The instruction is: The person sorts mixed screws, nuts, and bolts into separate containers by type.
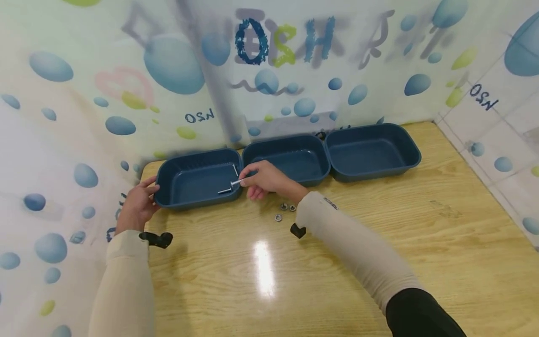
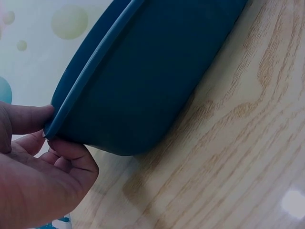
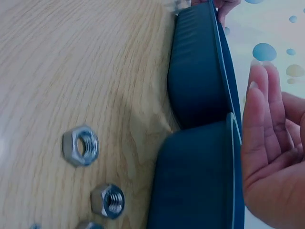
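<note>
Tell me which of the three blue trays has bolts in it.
The left tray, gripped by the left hand. The right hand holds a bolt over its rim; the other two look empty.

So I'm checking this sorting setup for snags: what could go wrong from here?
The bolt is pinched at the right hand's fingertips over the left tray's rim; a slip might drop it onto the table instead of inside. The nuts lie loose beside that forearm, so a sweep back could scatter them. The left hand grips only the tray's end, so a bump may still skew it against the middle tray.
</note>
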Tool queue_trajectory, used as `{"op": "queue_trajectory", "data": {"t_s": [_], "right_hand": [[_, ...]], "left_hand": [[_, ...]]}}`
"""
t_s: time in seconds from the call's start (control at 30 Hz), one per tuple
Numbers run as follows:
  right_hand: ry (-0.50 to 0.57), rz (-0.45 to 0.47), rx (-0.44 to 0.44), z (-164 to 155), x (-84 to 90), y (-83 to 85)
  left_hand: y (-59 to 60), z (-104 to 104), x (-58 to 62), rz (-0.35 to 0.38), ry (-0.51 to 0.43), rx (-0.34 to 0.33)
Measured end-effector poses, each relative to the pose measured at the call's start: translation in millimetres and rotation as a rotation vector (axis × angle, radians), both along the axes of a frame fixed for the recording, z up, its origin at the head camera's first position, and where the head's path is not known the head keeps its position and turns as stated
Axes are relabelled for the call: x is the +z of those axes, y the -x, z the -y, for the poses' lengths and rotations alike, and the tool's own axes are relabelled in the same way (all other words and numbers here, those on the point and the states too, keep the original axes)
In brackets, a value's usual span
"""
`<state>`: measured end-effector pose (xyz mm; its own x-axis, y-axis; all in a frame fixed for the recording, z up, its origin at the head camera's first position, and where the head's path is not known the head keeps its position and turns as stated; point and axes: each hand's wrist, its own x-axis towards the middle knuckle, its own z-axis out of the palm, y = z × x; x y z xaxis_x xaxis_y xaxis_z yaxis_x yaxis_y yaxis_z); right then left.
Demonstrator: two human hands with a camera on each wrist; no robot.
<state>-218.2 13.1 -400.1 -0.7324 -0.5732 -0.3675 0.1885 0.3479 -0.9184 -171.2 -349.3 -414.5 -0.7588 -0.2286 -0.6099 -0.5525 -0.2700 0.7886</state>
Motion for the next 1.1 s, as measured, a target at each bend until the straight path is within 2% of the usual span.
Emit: {"op": "queue_trajectory", "data": {"t_s": [0.2,0.63,1.1], "right_hand": [[0.032,0.025,-0.068,6.1,-5.4,1.2],[0.018,0.011,-0.073,12.0,-5.0,0.1],[-0.004,0.009,-0.109,-0.9,-1.7,-2.6]], "left_hand": [[2.4,-1.0,0.7,-0.011,0.026,-0.012],[1.2,0.0,-1.1,0.005,-0.006,0.017],[-0.2,-4.6,3.0,0.037,0.038,0.029]]}}
